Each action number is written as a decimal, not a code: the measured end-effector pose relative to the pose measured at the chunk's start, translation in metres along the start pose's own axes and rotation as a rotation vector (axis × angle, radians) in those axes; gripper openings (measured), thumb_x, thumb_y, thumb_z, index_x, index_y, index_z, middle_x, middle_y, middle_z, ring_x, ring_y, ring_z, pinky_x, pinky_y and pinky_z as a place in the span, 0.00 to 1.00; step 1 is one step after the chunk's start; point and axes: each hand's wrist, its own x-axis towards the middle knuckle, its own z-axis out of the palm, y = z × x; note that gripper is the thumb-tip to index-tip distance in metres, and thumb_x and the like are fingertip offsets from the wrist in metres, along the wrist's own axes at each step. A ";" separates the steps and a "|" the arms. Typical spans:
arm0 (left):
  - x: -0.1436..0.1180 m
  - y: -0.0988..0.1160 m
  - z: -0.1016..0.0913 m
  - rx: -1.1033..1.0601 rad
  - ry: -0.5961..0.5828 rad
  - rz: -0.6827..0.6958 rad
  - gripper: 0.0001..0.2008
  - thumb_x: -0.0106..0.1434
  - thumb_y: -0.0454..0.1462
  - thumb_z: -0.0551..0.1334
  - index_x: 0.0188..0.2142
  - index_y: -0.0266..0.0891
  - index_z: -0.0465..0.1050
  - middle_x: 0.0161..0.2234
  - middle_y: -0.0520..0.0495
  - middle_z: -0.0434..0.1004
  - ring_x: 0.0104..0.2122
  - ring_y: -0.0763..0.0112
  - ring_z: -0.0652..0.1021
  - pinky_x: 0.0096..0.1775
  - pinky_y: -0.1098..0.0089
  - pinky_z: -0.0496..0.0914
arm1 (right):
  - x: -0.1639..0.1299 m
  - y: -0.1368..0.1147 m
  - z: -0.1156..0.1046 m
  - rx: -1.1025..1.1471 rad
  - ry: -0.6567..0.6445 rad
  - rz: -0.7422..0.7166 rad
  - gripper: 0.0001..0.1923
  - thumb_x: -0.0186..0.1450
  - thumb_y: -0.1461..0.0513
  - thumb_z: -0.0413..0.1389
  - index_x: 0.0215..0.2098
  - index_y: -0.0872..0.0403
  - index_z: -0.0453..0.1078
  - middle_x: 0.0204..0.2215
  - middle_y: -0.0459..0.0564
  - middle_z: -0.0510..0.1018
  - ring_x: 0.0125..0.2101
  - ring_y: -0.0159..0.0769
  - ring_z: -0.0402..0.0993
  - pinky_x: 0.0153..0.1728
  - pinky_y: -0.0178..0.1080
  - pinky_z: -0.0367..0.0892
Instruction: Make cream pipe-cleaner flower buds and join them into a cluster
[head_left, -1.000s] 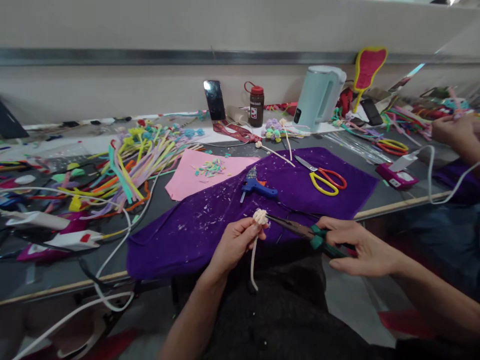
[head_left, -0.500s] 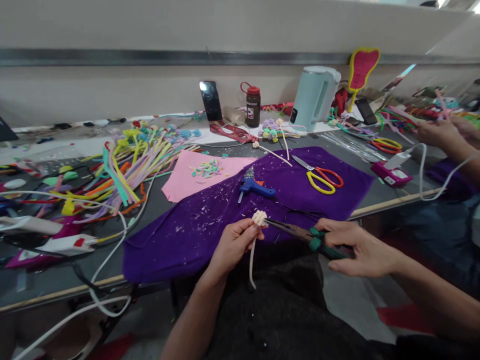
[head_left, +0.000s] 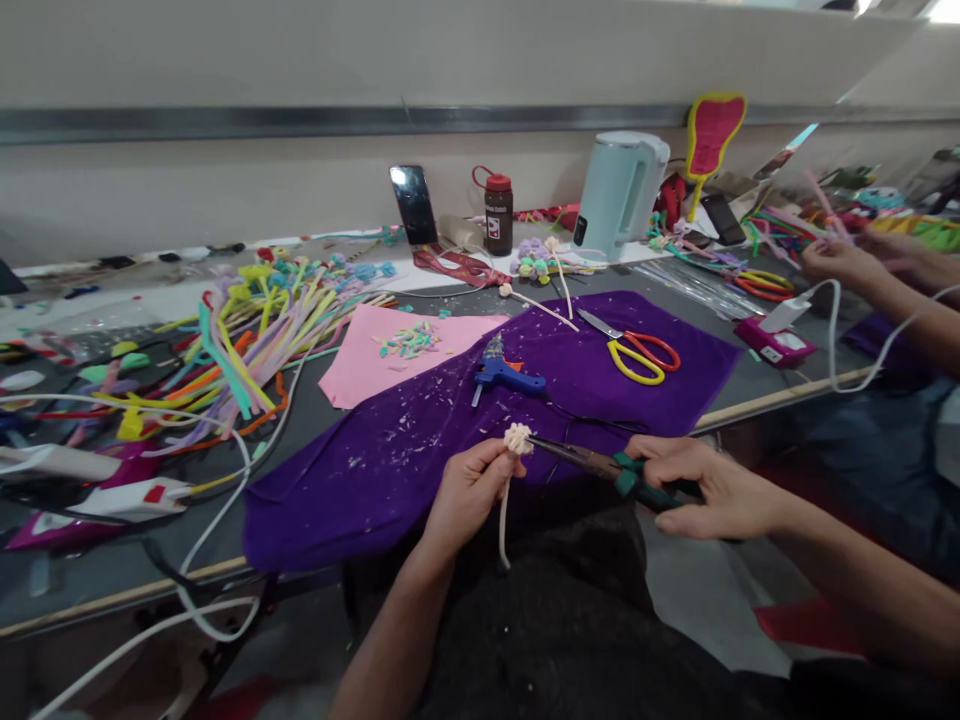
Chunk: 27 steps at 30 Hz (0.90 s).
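The cream flower (head_left: 517,438) sits at the top of a stem pinched in the left hand (head_left: 469,492), just over the near edge of the purple cloth (head_left: 420,440). The right hand (head_left: 701,488) is closed round the green handles of pliers (head_left: 600,465), whose tip meets the flower. Behind lie a blue glue gun (head_left: 502,372), yellow-and-red scissors (head_left: 637,353), pink paper (head_left: 382,350) and a heap of pipe cleaners (head_left: 247,350). A bottle (head_left: 497,210) by the wall bears a label, too small to read. Another person's hand (head_left: 836,262) works at the far right.
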 end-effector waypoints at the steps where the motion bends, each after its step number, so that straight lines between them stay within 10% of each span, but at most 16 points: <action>1: 0.000 0.000 0.000 0.012 0.002 0.004 0.12 0.60 0.40 0.54 0.28 0.36 0.72 0.16 0.55 0.58 0.18 0.80 0.60 0.21 0.77 0.53 | 0.000 0.001 0.000 -0.002 0.001 0.001 0.15 0.57 0.58 0.55 0.20 0.55 0.55 0.28 0.46 0.62 0.29 0.32 0.60 0.31 0.35 0.56; 27: 0.002 0.003 0.002 0.155 0.011 0.016 0.13 0.60 0.41 0.54 0.26 0.36 0.71 0.16 0.55 0.59 0.18 0.79 0.61 0.21 0.77 0.55 | 0.001 -0.003 -0.017 0.181 -0.128 0.122 0.15 0.59 0.56 0.55 0.20 0.58 0.63 0.26 0.46 0.65 0.28 0.31 0.62 0.29 0.34 0.56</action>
